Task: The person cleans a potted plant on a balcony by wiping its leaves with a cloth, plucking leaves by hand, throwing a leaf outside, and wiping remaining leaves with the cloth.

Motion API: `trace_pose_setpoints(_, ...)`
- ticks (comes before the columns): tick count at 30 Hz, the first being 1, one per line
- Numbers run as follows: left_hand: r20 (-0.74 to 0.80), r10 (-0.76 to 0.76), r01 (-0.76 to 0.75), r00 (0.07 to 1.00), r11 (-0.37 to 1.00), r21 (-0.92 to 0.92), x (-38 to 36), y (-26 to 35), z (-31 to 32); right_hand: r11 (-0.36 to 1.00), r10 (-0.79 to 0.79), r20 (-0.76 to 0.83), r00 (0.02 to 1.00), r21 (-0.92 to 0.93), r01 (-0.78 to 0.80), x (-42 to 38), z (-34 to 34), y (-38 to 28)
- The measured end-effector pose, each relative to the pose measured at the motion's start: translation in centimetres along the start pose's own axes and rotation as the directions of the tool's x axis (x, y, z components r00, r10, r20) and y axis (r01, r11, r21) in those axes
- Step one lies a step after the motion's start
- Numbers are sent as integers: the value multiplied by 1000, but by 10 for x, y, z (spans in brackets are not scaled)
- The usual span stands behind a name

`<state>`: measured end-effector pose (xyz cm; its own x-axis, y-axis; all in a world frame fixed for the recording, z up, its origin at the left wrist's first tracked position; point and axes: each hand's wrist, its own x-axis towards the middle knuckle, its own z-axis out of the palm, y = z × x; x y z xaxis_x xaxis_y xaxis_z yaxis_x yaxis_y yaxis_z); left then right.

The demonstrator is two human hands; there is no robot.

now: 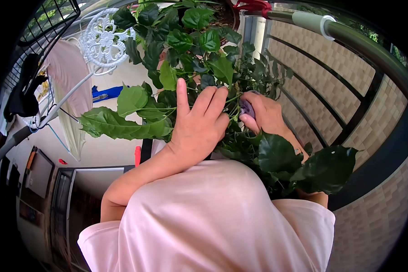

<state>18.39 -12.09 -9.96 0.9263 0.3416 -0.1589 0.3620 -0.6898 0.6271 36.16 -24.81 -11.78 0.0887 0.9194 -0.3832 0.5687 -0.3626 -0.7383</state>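
Observation:
A leafy green plant (196, 41) fills the upper middle, with stems and large leaves around both hands. My left hand (199, 118) lies among the stems, back upward, its index finger stretched up beside a leaf and the other fingers bent towards the stems. To its right, my right hand (259, 111) is closed around a dark purplish thing (246, 108), mostly hidden by the fingers. Thin stems run between the two hands. A long toothed leaf (122, 125) reaches out left of my left wrist, and big dark leaves (324, 168) cover part of my right forearm.
A plant pot (231, 20) shows at the top. On the right runs a metal railing (358, 43) with a tiled wall (317, 61) behind bars. A white ornamental round piece (106, 38), hanging cloth (70, 68) and a black wire basket (47, 27) are at the upper left.

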Motion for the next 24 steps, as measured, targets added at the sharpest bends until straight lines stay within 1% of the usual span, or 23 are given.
trace_pose_setpoints(1, 4, -4, 4, 1000, 1000, 3, 0, 1, -1, 997, 69, 21, 997, 18, -70, -4, 3, 2)
trace_pose_setpoints(2, 3, -9, 9, 1000, 1000, 11, 0, -1, 0, 982, 134, -80, 988, 144, -122, -8, 6, 4)
trace_pose_setpoints(3, -16, -17, 17, 1000, 1000, 15, 1, -3, 1, 940, 176, -183, 967, 322, -111, -13, 12, 6)
trace_pose_setpoints(5, -39, -24, 24, 999, 1000, 11, 0, -5, 2, 953, 104, -262, 959, 303, -21, -17, 15, 4)
trace_pose_setpoints(8, -37, -28, 28, 999, 1000, 1, 0, -4, 3, 945, 82, -223, 971, 328, -4, -14, 15, 7)
trace_pose_setpoints(11, -36, -31, 30, 999, 999, -14, 0, -3, 2, 964, -2, -235, 972, 257, 64, -10, 17, 12)
trace_pose_setpoints(14, -33, -30, 30, 999, 1000, -8, -1, -2, 3, 960, 50, -254, 966, 280, 24, -12, 24, 10)
trace_pose_setpoints(17, -29, -24, 24, 999, 1000, -13, -1, -1, 3, 976, -55, -205, 977, 197, 97, -9, 18, 7)
trace_pose_setpoints(18, -28, -21, 21, 999, 1000, -16, -1, -1, 3, 980, -121, -203, 972, 131, 150, -5, 15, 7)
trace_pose_setpoints(21, -41, 6, -6, 999, 1000, -1, -2, -1, 7, 970, -190, -187, 964, 115, 213, -1, 10, 8)
trace_pose_setpoints(22, -46, 9, -9, 999, 1000, -5, -3, -1, 7, 964, -237, -199, 951, 77, 256, 1, 8, 9)
trace_pose_setpoints(24, -63, 10, -9, 998, 1000, 11, -2, 1, 7, 961, -241, -175, 954, 94, 260, 5, 5, 8)
